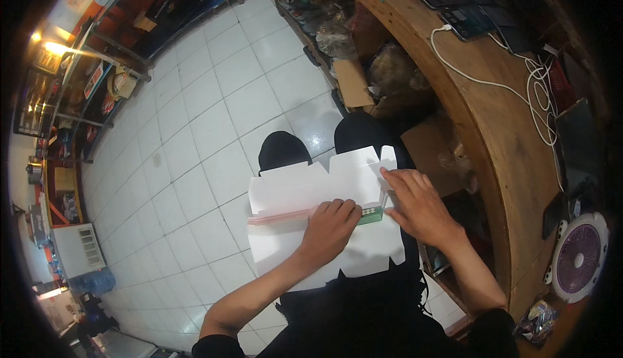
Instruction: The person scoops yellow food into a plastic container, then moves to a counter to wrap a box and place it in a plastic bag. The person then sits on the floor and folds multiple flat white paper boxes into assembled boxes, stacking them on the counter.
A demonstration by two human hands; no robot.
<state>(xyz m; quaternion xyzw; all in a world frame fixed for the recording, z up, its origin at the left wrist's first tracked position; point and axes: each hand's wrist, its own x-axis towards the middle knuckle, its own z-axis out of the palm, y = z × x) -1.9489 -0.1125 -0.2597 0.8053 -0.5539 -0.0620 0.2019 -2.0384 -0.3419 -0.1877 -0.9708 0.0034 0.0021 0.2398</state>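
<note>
Head view: there are two bare hands, and both are at one white card sheet with notched edges (370, 247), which is spread over the person's lap. Beyond its far edge there stand two rounded knees in black cloth (283, 150). Across the middle of the sheet runs one narrow band, pink and green (372, 216); the pink part is to the left and the green part to the right.

The left hand (328, 231) lies on this band with its fingers curled; I cannot tell if its grip is closed on something. The right hand (422, 207) is at the right edge of the sheet, thumb and forefinger apart; whether this grip pinches the card, I cannot tell.

At the right curves one brown wooden tabletop (477, 85). It carries one dark phone with a white plug (467, 22), several other dark flat devices whose number is not clear, and looped white cable (540, 92). Near its lower end is one round fan, white and purple (577, 257). The floor of white square tiles (195, 131) extends at the left.
</note>
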